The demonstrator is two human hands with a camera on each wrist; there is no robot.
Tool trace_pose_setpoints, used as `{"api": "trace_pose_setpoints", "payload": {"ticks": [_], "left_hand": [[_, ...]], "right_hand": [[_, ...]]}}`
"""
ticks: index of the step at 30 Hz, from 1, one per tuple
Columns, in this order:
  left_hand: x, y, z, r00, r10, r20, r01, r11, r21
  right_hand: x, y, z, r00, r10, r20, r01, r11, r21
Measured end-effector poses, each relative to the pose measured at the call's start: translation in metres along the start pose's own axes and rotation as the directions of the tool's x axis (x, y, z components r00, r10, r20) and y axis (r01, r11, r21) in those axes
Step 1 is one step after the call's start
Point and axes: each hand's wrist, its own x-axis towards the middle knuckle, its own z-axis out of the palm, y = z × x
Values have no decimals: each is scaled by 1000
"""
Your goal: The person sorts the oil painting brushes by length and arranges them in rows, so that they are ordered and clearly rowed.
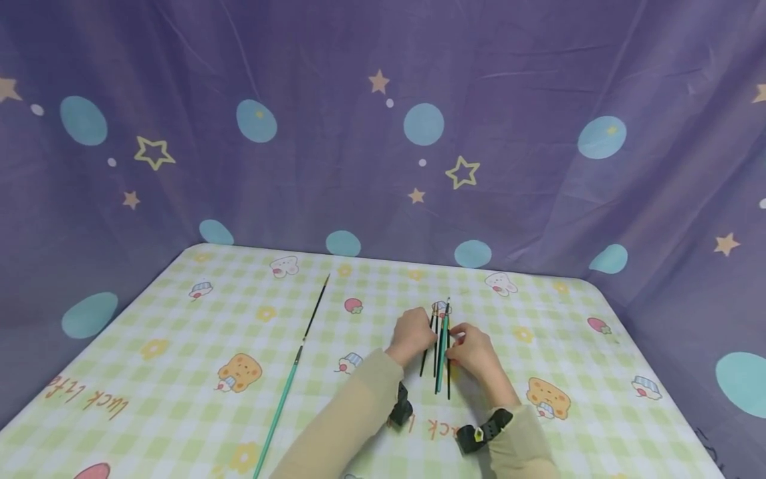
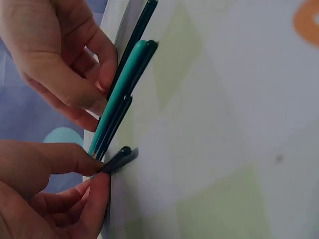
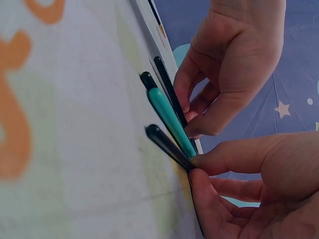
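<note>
Several thin paintbrushes lie side by side on the table, right of its middle in the head view. A teal-handled paintbrush (image 1: 441, 362) is among black-handled ones. My left hand (image 1: 413, 334) is at the left side of the group, its thumb and finger pinching a black paintbrush (image 2: 119, 158) in the left wrist view. From the right side, my right hand (image 1: 477, 351) pinches another black paintbrush (image 3: 167, 144), seen in the right wrist view. The teal handle lies between the two hands. Fingers partly hide the brushes' middles.
To the left, a separate black paintbrush (image 1: 316, 309) and a longer-looking teal paintbrush (image 1: 280, 407) lie almost end to end. A green-checked cloth (image 1: 197, 359) with printed pictures covers the table. Behind it hangs a purple curtain (image 1: 335, 166).
</note>
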Motion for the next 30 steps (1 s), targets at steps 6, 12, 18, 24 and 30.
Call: {"api": "trace_pose_setpoints", "payload": {"ticks": [6, 12, 18, 24, 30], "left_hand": [[4, -7, -8, 1000, 9, 15, -9, 1000, -8], [6, -17, -16, 995, -46, 92, 65, 976, -207], [9, -31, -23, 991, -59, 121, 98, 932, -349], [8, -52, -37, 993, -34, 109, 82, 880, -468], [7, -75, -54, 997, -22, 68, 51, 882, -468]], "right_hand": [[0, 0, 1, 1000, 3, 3, -3, 1000, -12], [0, 0, 0, 1000, 11, 2, -11, 1000, -2], [0, -1, 0, 1000, 25, 8, -25, 1000, -3], [-1, -2, 1, 1000, 21, 10, -21, 1000, -7], [-3, 0, 0, 1000, -14, -12, 14, 1000, -3]]}}
